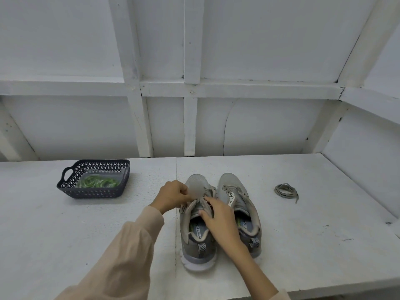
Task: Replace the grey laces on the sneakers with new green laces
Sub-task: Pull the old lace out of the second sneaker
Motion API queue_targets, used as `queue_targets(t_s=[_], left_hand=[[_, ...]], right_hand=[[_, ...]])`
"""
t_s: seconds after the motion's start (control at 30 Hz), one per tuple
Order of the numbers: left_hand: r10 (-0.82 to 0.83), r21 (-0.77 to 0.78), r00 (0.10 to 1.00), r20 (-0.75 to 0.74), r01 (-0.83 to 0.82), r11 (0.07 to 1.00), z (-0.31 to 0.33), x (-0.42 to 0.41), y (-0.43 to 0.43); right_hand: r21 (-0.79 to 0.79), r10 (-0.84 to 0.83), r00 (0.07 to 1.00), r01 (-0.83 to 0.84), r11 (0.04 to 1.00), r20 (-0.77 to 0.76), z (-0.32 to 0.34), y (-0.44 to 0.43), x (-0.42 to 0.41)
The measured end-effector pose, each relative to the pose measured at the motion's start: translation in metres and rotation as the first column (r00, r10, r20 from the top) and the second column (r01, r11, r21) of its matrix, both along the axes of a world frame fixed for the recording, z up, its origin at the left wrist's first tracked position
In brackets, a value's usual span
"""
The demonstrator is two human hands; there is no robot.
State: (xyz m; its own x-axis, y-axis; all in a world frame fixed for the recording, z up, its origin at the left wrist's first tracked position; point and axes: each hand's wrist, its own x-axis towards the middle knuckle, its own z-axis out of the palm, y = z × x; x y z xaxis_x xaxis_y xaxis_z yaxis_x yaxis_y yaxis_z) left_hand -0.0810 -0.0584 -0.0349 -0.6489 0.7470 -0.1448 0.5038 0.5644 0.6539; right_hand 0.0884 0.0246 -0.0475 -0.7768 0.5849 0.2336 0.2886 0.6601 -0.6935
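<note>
Grey lace (198, 200) pinched in left fingers (185, 192), right fingers (209, 200) just beside, gripping sneaker (195, 180) tongue

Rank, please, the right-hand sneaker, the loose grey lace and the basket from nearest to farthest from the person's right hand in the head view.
From the right hand:
1. right-hand sneaker, just beside it.
2. loose grey lace, farther right.
3. basket, far left.
</note>
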Motion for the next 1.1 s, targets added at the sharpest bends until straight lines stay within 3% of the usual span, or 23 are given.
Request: queue_targets(t_s=[0.17, 0.33, 0.43, 0.6, 0.73, 0.9, 1.1], left_hand=[[-0.044, -0.164, 0.971, -0.236, 0.004, 0.986, 0.005, 0.009, 0.008], [-0.005, -0.131, 0.937, -0.349, -0.043, 0.99, 0.001, 0.023, 0.014], [0.008, -0.076, 0.959, -0.282, -0.031, 0.997, 0.005, 0.023, 0.012], [0.014, 0.068, 0.993, 0.114, -0.022, 0.997, 0.002, 0.01, -0.002], [0.038, 0.083, 0.998, 0.054, -0.042, 0.996, -0.007, 0.007, -0.006], [0.172, 0.074, 0.981, -0.089, -0.166, 0.983, -0.012, 0.019, -0.001], [0.13, 0.109, 0.992, 0.004, -0.13, 0.986, -0.013, 0.021, -0.008]], right_hand=[[-0.006, 0.007, 1.0, -0.007, 1.0, 0.002, 0.0, 0.0, 0.001], [-0.007, 0.019, 1.0, -0.019, 1.0, -0.001, 0.001, -0.001, 0.001], [-0.018, 0.016, 1.0, -0.016, 1.0, 0.001, 0.0, 0.0, 0.002], [-0.014, 0.01, 1.0, -0.01, 1.0, 0.02, -0.001, 0.001, 0.001], [-0.005, 0.024, 0.997, -0.024, 1.0, 0.069, -0.005, 0.001, -0.002], [-0.124, 0.072, 0.987, -0.054, 0.991, 0.143, -0.004, 0.002, -0.003], [-0.122, 0.073, 0.984, -0.053, 0.991, 0.163, -0.007, 0.003, -0.004]])
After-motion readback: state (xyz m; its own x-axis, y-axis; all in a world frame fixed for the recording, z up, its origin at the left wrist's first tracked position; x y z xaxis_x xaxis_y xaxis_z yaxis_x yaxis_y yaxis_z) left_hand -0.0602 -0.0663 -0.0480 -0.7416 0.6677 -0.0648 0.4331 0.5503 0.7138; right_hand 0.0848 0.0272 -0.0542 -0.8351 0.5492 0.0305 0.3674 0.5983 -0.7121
